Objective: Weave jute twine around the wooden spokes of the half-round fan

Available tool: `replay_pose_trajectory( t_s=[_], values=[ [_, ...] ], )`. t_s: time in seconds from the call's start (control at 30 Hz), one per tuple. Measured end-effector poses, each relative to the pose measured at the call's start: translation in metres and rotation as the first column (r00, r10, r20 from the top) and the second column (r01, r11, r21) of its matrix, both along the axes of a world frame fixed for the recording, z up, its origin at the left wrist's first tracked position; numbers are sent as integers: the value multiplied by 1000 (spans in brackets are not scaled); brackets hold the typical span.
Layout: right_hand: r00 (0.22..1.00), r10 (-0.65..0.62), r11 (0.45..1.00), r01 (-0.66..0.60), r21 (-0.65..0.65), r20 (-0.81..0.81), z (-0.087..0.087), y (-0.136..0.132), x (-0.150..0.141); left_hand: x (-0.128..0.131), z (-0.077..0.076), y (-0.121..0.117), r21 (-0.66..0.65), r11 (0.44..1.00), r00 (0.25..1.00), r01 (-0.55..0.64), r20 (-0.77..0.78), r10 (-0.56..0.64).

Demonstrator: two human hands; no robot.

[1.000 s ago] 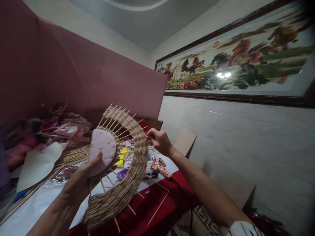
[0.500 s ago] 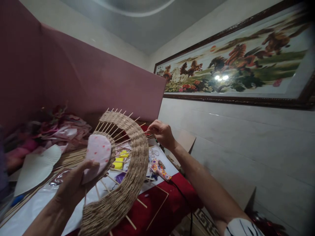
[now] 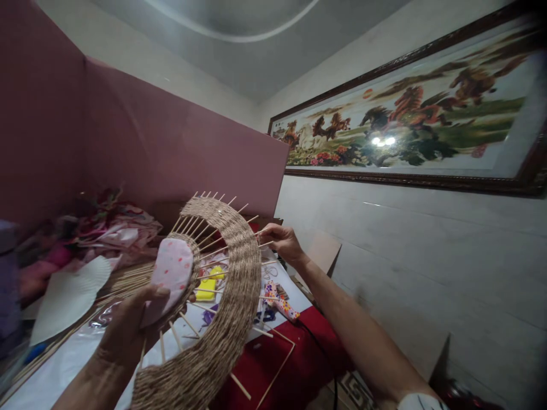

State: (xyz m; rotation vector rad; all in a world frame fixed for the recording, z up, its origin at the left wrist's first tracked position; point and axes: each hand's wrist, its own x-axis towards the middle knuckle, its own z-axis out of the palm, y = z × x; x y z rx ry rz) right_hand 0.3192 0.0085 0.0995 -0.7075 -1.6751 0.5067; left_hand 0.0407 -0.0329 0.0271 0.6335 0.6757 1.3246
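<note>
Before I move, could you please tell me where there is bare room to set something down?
The red cloth looks free between the bent stick and the black cord; so does the white sheet between the left forearm and the long sticks. It is crowded beyond the woven fan, around the yellow packets and the floral glue gun.

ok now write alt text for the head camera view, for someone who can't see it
A left hand grips the spotted cloth centre of a woven, stick-ribbed fan, while a right hand pinches at its outer edge, above a cluttered table with a red cloth.
</note>
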Motion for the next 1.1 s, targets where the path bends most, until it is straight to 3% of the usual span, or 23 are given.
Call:
replay_pose_trajectory(
  t_s=[0.13, 0.23, 0.33, 0.43, 0.57, 0.97, 1.1],
  values=[
    [984, 134, 980, -149, -131, -114, -14, 1, -4, 2, 2, -2, 20, 999, 998, 28, -59, -27],
    [984, 145, 975, -159, -154, -100, -13, 4, -2, 4, 0, -2, -10, 999, 995, 48, -90, -49],
    [996, 87, 991, -88, -98, -13, -7, 9, 5, 5, 0, -2, -50, 997, 996, 64, -52, -67],
    [991, -50, 999, 50, 7, 127, 1, 11, 13, 7, 2, -4, -42, 994, 992, 97, -71, -100],
    [915, -259, 956, 196, 219, 310, 8, 6, 21, 8, 4, -6, -50, 996, 988, 76, -131, -82],
    [737, -407, 878, 152, 454, 540, 17, -4, 25, 8, 1, -6, -76, 988, 958, 132, -247, -147],
    [763, -382, 895, 166, 413, 522, 21, 0, 26, 4, 1, -3, -48, 993, 958, 110, -262, -119]
  ],
)
